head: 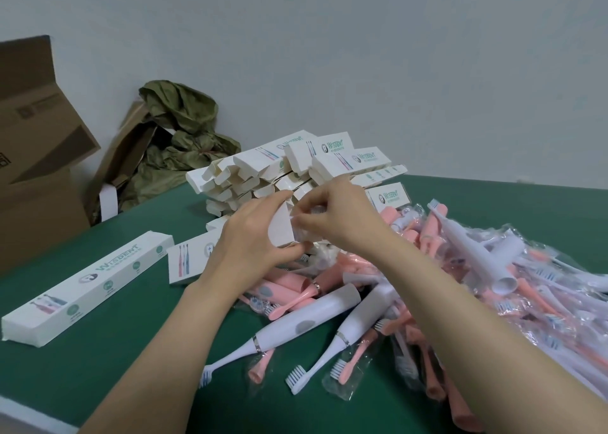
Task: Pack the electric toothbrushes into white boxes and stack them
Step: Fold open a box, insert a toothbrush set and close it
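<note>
Left hand point(253, 236), right hand point(342, 219): bare. Forearms point(184, 328) bare to near frame edge. Fingernails short, plain.

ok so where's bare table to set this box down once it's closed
Best is the bare green tabletop on the near side of the long closed white box, left of your left forearm. A smaller strip lies behind that box, before the pile of open white boxes. The right side is crowded with bagged pink and white toothbrushes.
</note>
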`<act>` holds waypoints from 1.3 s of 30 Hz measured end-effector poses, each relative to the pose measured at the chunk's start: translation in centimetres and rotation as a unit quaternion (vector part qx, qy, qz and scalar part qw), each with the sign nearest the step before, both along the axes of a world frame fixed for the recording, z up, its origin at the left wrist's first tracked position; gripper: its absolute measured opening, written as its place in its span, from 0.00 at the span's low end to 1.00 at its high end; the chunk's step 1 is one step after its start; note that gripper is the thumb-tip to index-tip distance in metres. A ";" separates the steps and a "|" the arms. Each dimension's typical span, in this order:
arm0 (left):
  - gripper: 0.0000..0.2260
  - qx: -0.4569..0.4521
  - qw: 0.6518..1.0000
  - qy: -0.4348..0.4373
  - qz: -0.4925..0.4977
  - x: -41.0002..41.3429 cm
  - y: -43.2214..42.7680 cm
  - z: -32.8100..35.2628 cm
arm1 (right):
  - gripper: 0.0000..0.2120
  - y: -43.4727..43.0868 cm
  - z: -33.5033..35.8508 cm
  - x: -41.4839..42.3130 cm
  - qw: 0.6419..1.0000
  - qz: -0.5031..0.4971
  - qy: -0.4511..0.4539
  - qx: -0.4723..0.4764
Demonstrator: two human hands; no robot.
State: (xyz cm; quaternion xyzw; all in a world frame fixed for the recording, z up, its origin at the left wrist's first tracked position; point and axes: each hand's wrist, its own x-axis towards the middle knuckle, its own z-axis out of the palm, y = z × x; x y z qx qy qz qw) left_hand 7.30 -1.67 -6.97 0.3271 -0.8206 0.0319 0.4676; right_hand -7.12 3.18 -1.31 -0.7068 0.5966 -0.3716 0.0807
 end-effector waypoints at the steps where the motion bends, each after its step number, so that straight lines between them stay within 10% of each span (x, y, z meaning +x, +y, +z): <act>1: 0.32 0.005 1.000 -0.001 -0.002 0.0 0.0 0.0 | 0.05 0.1 0.0 0.0 0.999 0.018 0.000 0.031; 5: 0.31 0.000 1.000 0.005 0.002 0.1 0.0 0.1 | 0.16 0.2 0.1 -1.3 0.958 0.095 -0.217 0.160; 10: 0.32 0.003 1.000 0.000 0.012 0.0 0.1 0.2 | 0.10 -0.2 -0.4 -1.2 0.938 0.049 -0.339 0.056; 16: 0.30 0.001 1.000 0.022 0.010 0.2 0.0 0.3 | 0.06 -0.8 -2.0 0.0 0.970 0.017 -0.230 -0.072; 21: 0.30 -0.016 1.000 0.021 0.007 -0.2 0.2 0.2 | 0.10 -0.6 -2.5 1.4 0.993 0.053 0.035 -0.100; 27: 0.32 -0.023 0.997 0.072 -0.002 0.0 0.2 0.3 | 0.13 -0.9 -1.9 -0.2 0.980 -0.081 -0.158 -0.089; 34: 0.45 0.090 0.991 0.053 -0.085 0.3 0.2 0.6 | 0.20 -0.8 -1.1 0.2 0.954 -0.002 -0.301 -0.001; 39: 0.26 -0.008 0.996 0.061 -0.072 -0.1 0.3 0.6 | 0.19 -0.6 -0.9 0.0 0.941 0.019 -0.337 0.003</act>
